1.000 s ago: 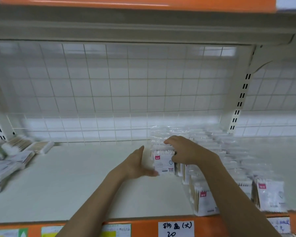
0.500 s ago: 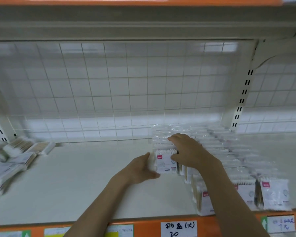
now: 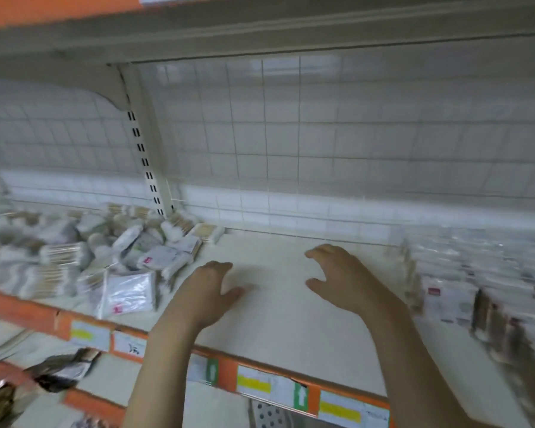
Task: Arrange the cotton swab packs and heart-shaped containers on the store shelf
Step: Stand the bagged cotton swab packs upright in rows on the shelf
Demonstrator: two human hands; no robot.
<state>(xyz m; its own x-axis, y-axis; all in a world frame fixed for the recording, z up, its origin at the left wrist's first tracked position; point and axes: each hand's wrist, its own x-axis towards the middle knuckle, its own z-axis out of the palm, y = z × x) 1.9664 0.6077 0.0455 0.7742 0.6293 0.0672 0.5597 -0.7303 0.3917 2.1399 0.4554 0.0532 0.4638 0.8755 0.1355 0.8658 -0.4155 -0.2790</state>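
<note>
Both hands, left hand and right hand, empty, fingers loose; best to take loose packs squarely, few at once, for neat rows.

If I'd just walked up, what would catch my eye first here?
Two bare hands, the left hand and right hand, hover empty over the bare middle of the white shelf. A jumbled heap of cotton swab packs sprawls at left; neat upright rows stand at right.
</note>
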